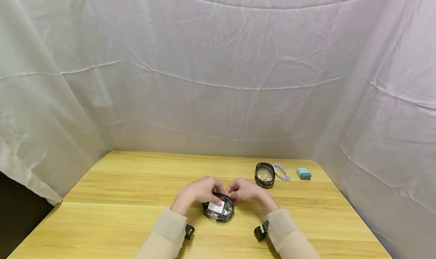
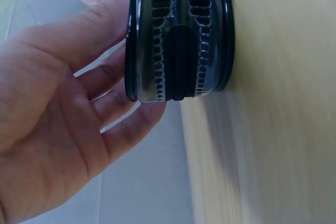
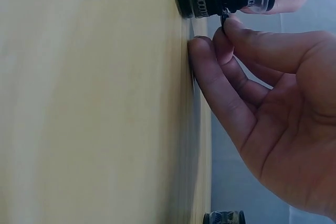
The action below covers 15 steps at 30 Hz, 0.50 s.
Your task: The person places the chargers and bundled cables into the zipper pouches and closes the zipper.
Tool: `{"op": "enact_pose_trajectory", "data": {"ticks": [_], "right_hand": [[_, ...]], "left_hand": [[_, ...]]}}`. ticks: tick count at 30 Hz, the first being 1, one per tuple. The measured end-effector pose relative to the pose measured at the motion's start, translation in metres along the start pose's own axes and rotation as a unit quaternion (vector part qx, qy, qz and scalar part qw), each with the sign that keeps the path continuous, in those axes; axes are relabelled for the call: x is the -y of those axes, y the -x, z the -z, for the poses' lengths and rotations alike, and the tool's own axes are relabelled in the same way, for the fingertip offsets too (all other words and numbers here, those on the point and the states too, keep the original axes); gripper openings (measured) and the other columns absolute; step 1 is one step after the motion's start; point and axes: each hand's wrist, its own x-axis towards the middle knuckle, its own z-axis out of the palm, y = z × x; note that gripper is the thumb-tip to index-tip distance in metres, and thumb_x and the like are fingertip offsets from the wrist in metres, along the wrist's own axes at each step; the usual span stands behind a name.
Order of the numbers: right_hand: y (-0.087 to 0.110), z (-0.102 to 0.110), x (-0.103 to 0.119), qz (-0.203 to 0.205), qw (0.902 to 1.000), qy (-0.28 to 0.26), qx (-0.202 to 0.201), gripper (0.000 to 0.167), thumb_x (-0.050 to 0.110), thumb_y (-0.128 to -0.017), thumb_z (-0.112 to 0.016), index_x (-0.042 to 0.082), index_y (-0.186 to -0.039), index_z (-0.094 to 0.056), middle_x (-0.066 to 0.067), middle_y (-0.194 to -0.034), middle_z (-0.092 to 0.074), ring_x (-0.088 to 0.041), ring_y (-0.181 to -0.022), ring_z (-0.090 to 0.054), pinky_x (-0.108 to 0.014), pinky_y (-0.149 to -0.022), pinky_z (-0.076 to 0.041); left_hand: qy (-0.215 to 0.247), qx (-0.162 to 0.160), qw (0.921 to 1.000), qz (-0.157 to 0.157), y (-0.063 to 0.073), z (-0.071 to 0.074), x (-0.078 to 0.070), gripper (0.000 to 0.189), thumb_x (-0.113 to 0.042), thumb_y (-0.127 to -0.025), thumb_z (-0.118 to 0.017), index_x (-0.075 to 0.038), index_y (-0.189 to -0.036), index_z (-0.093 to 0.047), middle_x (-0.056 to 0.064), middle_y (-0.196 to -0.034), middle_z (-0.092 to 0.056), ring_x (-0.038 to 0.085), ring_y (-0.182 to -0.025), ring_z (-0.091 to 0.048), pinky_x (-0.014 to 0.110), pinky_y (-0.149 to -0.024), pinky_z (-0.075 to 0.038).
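A small round zippered pouch [image 1: 226, 212] with clear panels and black trim lies on the table before me. Through its clear top a white label or card [image 1: 216, 207] shows. My left hand [image 1: 199, 191] holds the pouch, thumb on top and fingers round the far side. In the left wrist view, the closed-looking zipper track [image 2: 178, 61] runs along the pouch's side wall. Thumb and index finger of my right hand [image 1: 244, 189] pinch the small dark zipper pull [image 3: 224, 23] at the pouch's right side. What lies inside the pouch is mostly hidden.
A second round clear pouch with black trim [image 1: 264, 182] stands toward the back right. Beside it lies a coiled pale purple cable [image 1: 281, 172], and farther right a teal plug adapter [image 1: 303, 173] with its prongs showing. Light cloth [image 1: 218, 111] hangs behind the wooden table [image 1: 136, 183].
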Motion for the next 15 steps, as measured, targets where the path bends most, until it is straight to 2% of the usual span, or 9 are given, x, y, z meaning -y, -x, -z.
{"op": "enact_pose_trajectory", "data": {"ticks": [5,15], "right_hand": [[0.0008,0.0008,0.0010,-0.007,1.0000,0.003,0.001,0.012,-0.010,-0.094,-0.061,-0.004,-0.094,-0.072,-0.002,-0.084,-0.070,-0.013,-0.071,-0.064,-0.030,-0.068,-0.060],[0.0062,0.0069,0.0029,-0.035,0.9987,-0.034,0.014,0.009,-0.010,-0.096,-0.061,-0.007,-0.097,-0.069,-0.006,-0.087,-0.070,-0.019,-0.078,-0.069,-0.037,-0.077,-0.064]], "left_hand": [[-0.009,-0.005,0.9999,-0.001,-0.0007,-0.0004,0.0025,0.021,-0.008,-0.081,-0.088,-0.014,-0.096,-0.074,-0.005,-0.095,-0.071,0.011,-0.093,-0.064,0.033,-0.090,-0.055],[-0.029,-0.019,0.9993,0.015,0.0004,0.0027,0.0083,0.018,-0.012,-0.084,-0.087,-0.018,-0.093,-0.072,-0.008,-0.090,-0.068,0.009,-0.086,-0.061,0.031,-0.085,-0.054]]}}
